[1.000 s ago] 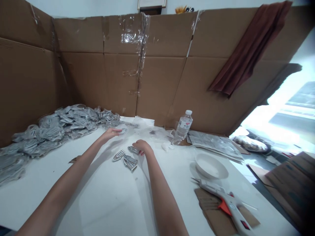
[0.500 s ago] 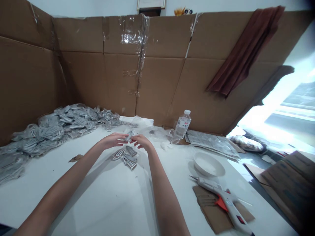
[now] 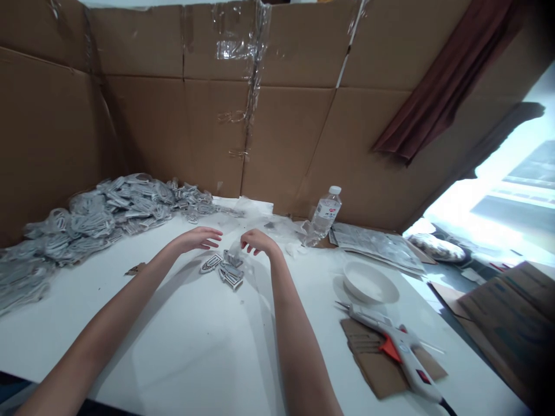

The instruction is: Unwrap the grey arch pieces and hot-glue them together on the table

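Note:
My left hand [image 3: 196, 238] hovers over the white table [image 3: 182, 346] with its fingers stretched out and nothing in it. My right hand [image 3: 259, 241] is a short way to its right, fingers curled down and pinching the edge of a thin clear wrapper [image 3: 236, 249] that hangs between the two hands. Just below them, three small grey badge-like pieces [image 3: 229, 273] lie on the table, one [image 3: 211, 263] a little to the left of the others.
A big heap of bagged grey pieces [image 3: 99, 216] fills the back left. At the right lie a water bottle [image 3: 326, 212], flat sheets [image 3: 377, 245], a white bowl [image 3: 370, 283] and a glue gun [image 3: 399, 349] on cardboard scraps. Cardboard walls [image 3: 281, 133] enclose the table.
The hands, which met over a small piece half a second ago, have drawn apart. The left hand has opened. The camera has tipped down a little.

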Motion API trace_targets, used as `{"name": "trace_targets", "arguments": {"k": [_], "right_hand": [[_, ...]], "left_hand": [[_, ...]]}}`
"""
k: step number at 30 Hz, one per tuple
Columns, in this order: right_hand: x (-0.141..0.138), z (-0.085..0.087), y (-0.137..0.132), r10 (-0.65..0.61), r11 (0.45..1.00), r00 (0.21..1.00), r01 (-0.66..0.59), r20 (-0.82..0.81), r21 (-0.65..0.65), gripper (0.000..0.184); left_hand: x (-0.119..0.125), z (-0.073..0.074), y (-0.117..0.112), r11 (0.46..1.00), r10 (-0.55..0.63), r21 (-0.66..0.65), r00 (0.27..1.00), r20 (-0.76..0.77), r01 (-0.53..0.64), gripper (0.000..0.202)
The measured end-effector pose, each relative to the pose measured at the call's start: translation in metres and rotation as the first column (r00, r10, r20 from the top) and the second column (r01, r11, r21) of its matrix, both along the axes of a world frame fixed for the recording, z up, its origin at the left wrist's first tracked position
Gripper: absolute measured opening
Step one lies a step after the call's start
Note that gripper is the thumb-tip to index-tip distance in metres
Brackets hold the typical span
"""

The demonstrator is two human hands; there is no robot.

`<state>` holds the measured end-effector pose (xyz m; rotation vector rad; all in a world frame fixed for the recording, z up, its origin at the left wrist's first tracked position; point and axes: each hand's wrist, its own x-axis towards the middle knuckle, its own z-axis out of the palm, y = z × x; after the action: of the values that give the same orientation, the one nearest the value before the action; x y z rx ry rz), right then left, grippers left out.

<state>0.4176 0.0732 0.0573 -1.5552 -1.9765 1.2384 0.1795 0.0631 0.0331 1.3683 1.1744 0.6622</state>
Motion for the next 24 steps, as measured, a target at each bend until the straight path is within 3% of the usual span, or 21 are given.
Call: {"name": "trace_targets", "arguments": {"k": [4,8,12,16,24], "right_hand": [[0.001,0.004,-0.002,-0.039,0.997,0.997,0.043,-0.063,0.057,0.019],[0.007,0.006,-0.002,-0.112,0.989,0.987,0.122,-0.119,0.084,0.019],[0.015,0.003,0.004,-0.220,0.968,0.957,0.239,-0.191,0.080,0.020],[0.023,0.000,0.012,-0.350,0.925,0.913,0.372,-0.210,0.079,0.022],[0.048,-0.020,0.024,-0.549,0.816,0.832,0.554,-0.079,0.166,0.028]], "left_hand": [[0.005,-0.004,0.005,0.996,-0.004,0.085,0.996,-0.094,0.012,0.048],[-0.014,-0.014,0.024,0.962,0.176,0.248,0.952,-0.249,-0.113,0.044],[-0.055,-0.032,0.043,0.874,0.415,0.423,0.821,-0.391,-0.240,0.039],[-0.083,-0.049,0.060,0.815,0.543,0.514,0.666,-0.512,-0.269,0.035],[-0.083,-0.063,0.108,0.772,0.610,0.619,0.443,-0.657,-0.146,0.050]]}}
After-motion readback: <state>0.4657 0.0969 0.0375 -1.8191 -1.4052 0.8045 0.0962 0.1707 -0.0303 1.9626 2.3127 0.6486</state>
